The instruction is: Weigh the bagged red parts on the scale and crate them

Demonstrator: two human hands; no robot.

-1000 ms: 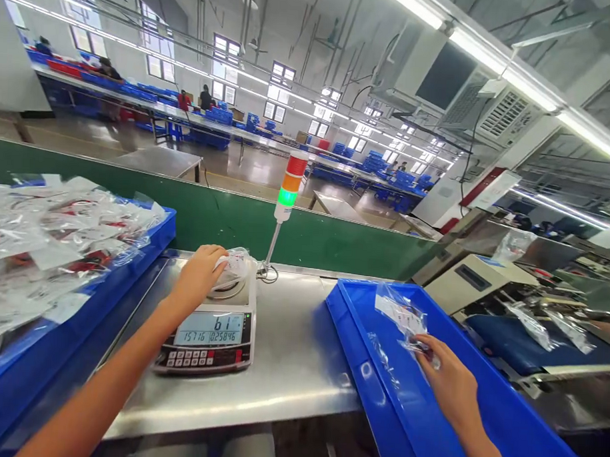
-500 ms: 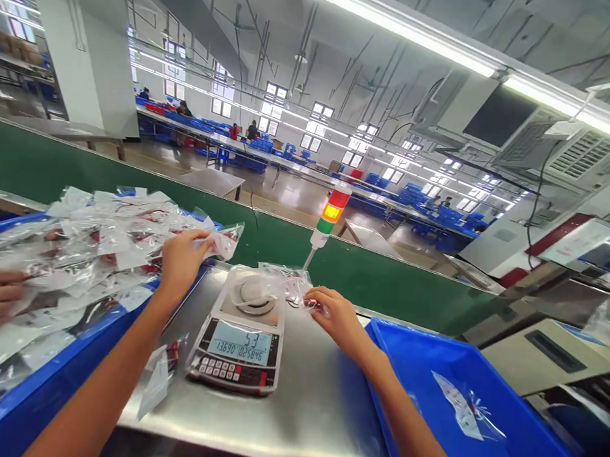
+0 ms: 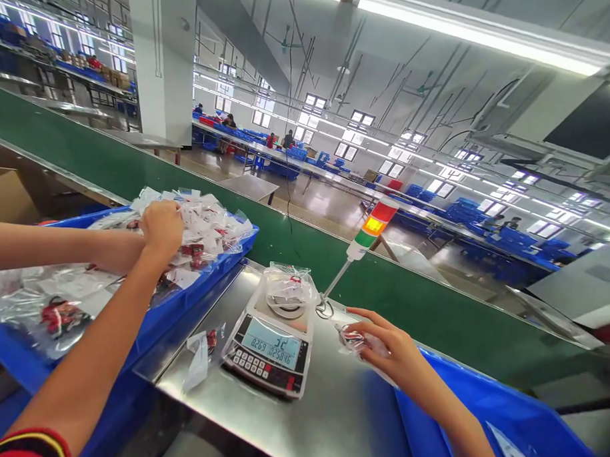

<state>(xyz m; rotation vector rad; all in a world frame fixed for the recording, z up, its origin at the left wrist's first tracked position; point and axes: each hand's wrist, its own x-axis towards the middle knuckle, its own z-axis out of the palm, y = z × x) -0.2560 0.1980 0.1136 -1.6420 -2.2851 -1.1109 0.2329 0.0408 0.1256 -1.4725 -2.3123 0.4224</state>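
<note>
As right hand [image 3: 388, 345] withdraws, bag [image 3: 350, 338] (pinched) follows.

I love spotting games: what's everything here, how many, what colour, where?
bench: one, silver, front
scale: one, white, on bench
scale bag: at least one, clear, on scale
left bin: one, blue, left
heaped bags: many, red and white, in left bin
loose bag: one, clear, left of scale
right bin: one, blue, right
bin bag: one, white, in right bin
signal light: one, red, yellow, green, behind scale
partition: one, green, behind bench
cardboard box: one, brown, far left
far crates: many, blue, background
co-worker's arm: one, over left bin
left hand: one, over heaped bags
right hand: one, holding another bag, right
</note>
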